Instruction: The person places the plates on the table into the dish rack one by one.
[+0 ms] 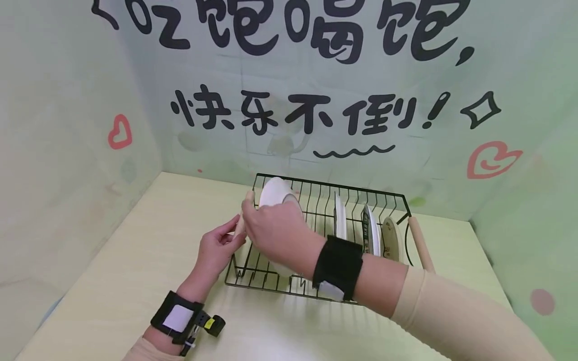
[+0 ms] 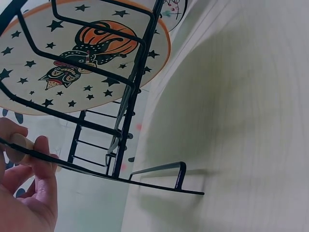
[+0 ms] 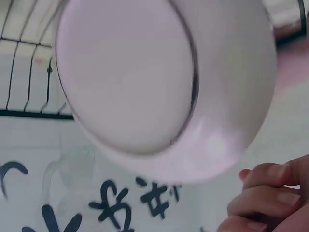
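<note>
A black wire dish rack [image 1: 289, 291] stands on the table with wooden handles at its two ends. My left hand [image 1: 219, 253] pinches the left wooden handle [image 2: 18, 147] between thumb and fingers. Farther up that same handle, my right hand [image 1: 277, 233] holds it near the far end, with its fingers curled [image 3: 268, 193]. Below my right forearm and hand, a white plate [image 1: 273, 190] stands at the rack's left end; its pale underside [image 3: 130, 77] fills much of the right wrist view. A plate with an orange-tailed animal and stars [image 2: 106, 58] shows through the wires in the left wrist view.
Farther right in the rack stand a white plate [image 1: 340, 215], a dark-patterned plate [image 1: 371, 230] and a beige plate [image 1: 391, 238]. The other wooden handle [image 1: 420, 243] is at the right end. A printed backdrop [image 1: 289, 135] rises behind the pale table [image 1: 149, 240].
</note>
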